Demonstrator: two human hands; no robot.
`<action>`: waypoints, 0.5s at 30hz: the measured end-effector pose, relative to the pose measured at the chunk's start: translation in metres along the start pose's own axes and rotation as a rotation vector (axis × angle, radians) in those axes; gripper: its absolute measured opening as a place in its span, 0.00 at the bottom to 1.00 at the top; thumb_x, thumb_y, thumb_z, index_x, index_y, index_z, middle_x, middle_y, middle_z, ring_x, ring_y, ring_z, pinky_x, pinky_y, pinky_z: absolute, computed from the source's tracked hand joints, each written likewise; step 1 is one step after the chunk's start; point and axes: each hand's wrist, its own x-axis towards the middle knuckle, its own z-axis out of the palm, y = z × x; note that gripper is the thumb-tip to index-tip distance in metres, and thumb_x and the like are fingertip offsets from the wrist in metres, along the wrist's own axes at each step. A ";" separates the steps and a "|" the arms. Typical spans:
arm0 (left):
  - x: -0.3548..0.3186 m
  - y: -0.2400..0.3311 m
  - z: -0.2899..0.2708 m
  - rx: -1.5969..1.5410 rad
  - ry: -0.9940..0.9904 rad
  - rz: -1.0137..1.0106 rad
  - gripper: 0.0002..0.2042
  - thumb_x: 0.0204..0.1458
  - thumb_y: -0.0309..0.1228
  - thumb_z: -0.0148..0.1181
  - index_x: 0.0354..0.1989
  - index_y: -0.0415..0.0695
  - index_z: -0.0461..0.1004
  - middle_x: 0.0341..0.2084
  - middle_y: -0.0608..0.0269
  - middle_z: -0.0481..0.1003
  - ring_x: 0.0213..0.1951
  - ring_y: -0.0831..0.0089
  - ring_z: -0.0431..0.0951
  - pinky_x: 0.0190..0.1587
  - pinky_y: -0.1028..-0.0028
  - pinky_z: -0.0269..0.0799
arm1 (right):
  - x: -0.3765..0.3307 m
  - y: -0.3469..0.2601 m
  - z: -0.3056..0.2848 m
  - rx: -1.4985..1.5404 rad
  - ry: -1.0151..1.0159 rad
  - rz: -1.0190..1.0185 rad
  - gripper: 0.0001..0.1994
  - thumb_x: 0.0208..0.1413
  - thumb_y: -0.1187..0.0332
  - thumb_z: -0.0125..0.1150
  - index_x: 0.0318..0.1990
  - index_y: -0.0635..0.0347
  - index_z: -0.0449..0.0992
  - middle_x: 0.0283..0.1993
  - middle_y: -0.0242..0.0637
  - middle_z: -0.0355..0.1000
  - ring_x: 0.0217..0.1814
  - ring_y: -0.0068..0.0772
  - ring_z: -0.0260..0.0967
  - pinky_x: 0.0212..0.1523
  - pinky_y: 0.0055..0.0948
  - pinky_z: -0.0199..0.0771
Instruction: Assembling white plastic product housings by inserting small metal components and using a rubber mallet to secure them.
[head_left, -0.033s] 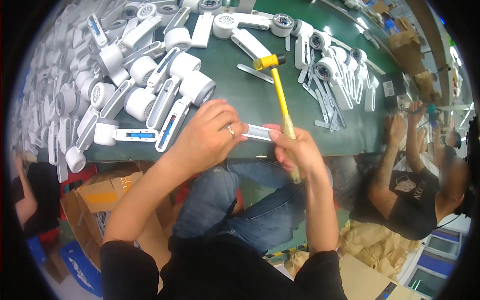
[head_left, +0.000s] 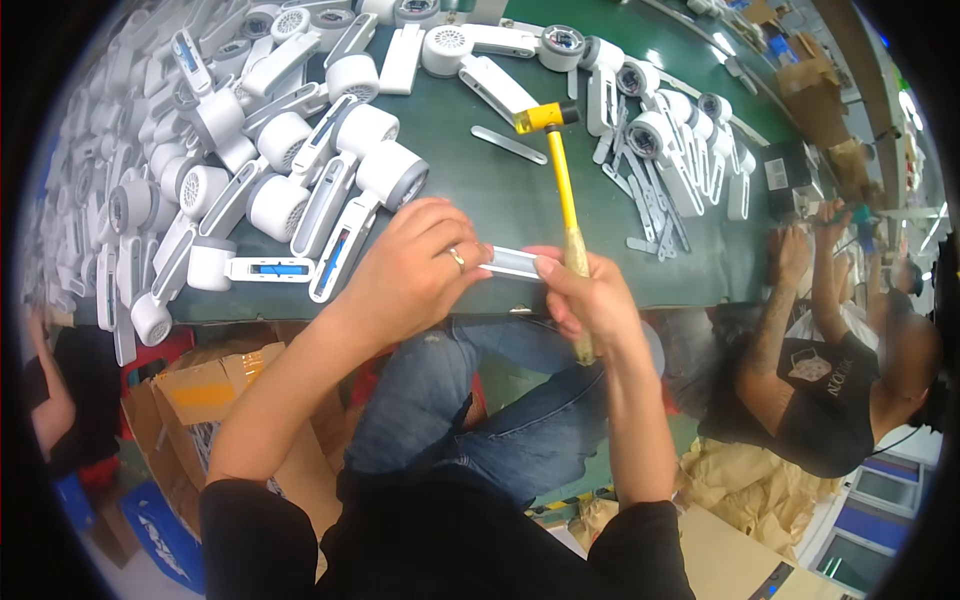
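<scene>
Between my hands, at the table's near edge, is a long white handle-like piece [head_left: 516,263] with a grey inset strip. My left hand [head_left: 425,255], a ring on one finger, is closed around its left end and hides whatever is there. My right hand [head_left: 590,295] pinches its right end with the thumb. The same hand also grips a mallet [head_left: 562,185] with a yellow shaft and a yellow-and-black head, which stands up over the table. A loose grey strip [head_left: 508,145] lies just left of the mallet head.
White fan-like devices [head_left: 275,205] with round heads are heaped on the green table's [head_left: 470,190] left; some show blue cells. More devices [head_left: 680,150] and several grey strips [head_left: 655,200] lie right. An opened carton [head_left: 215,385] stands below left. A co-worker [head_left: 810,390] sits at right.
The mallet's head has shifted slightly to the right and up. Both hands keep their hold, almost unmoved.
</scene>
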 end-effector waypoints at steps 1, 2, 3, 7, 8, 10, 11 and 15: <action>0.000 -0.002 0.000 0.002 0.000 -0.011 0.12 0.46 0.26 0.75 0.40 0.42 0.82 0.37 0.59 0.78 0.47 0.57 0.79 0.62 0.52 0.73 | 0.001 0.002 0.002 -0.008 0.020 -0.029 0.18 0.69 0.63 0.63 0.59 0.68 0.78 0.17 0.28 0.65 0.12 0.18 0.55 0.13 0.23 0.51; 0.000 -0.003 0.000 0.000 0.003 -0.003 0.12 0.46 0.26 0.75 0.40 0.42 0.82 0.37 0.59 0.78 0.47 0.57 0.79 0.62 0.52 0.73 | 0.002 0.006 0.003 -0.007 0.021 -0.040 0.18 0.69 0.63 0.63 0.58 0.68 0.78 0.17 0.28 0.65 0.12 0.18 0.55 0.13 0.23 0.51; 0.000 -0.001 0.001 0.051 -0.015 0.009 0.13 0.48 0.27 0.73 0.42 0.44 0.83 0.38 0.60 0.79 0.47 0.59 0.79 0.63 0.52 0.72 | 0.002 0.008 0.001 -0.005 0.022 -0.051 0.18 0.70 0.63 0.63 0.58 0.68 0.78 0.17 0.28 0.65 0.12 0.18 0.55 0.13 0.23 0.52; 0.010 0.001 0.005 0.232 -0.051 0.218 0.14 0.52 0.30 0.70 0.49 0.53 0.85 0.41 0.65 0.81 0.48 0.62 0.80 0.66 0.52 0.71 | 0.004 0.011 0.001 0.010 -0.009 -0.082 0.18 0.70 0.62 0.63 0.59 0.68 0.77 0.16 0.27 0.65 0.12 0.18 0.55 0.13 0.23 0.52; 0.012 -0.003 0.008 0.247 -0.124 0.237 0.13 0.54 0.31 0.68 0.48 0.56 0.86 0.41 0.66 0.82 0.46 0.64 0.82 0.69 0.51 0.69 | 0.002 0.013 0.001 0.012 -0.011 -0.078 0.18 0.70 0.62 0.63 0.59 0.68 0.77 0.16 0.27 0.65 0.12 0.18 0.55 0.13 0.23 0.52; 0.015 -0.009 0.007 0.163 -0.168 0.175 0.12 0.54 0.30 0.68 0.47 0.57 0.87 0.39 0.65 0.83 0.42 0.65 0.83 0.69 0.50 0.68 | 0.001 0.013 0.003 0.055 0.013 -0.131 0.18 0.68 0.61 0.65 0.56 0.67 0.78 0.18 0.26 0.67 0.13 0.17 0.57 0.13 0.22 0.53; 0.017 -0.007 0.007 0.145 -0.177 0.169 0.12 0.54 0.30 0.68 0.47 0.57 0.87 0.37 0.64 0.84 0.41 0.65 0.83 0.70 0.50 0.68 | -0.001 0.015 0.002 0.045 0.018 -0.139 0.18 0.69 0.60 0.65 0.56 0.66 0.79 0.19 0.26 0.67 0.14 0.16 0.58 0.14 0.21 0.54; 0.020 -0.008 0.007 0.109 -0.210 0.175 0.12 0.54 0.30 0.68 0.47 0.57 0.87 0.37 0.63 0.83 0.40 0.64 0.83 0.70 0.50 0.68 | -0.035 0.038 0.005 0.038 0.188 -0.345 0.22 0.73 0.61 0.55 0.69 0.62 0.70 0.21 0.26 0.66 0.18 0.15 0.60 0.18 0.21 0.58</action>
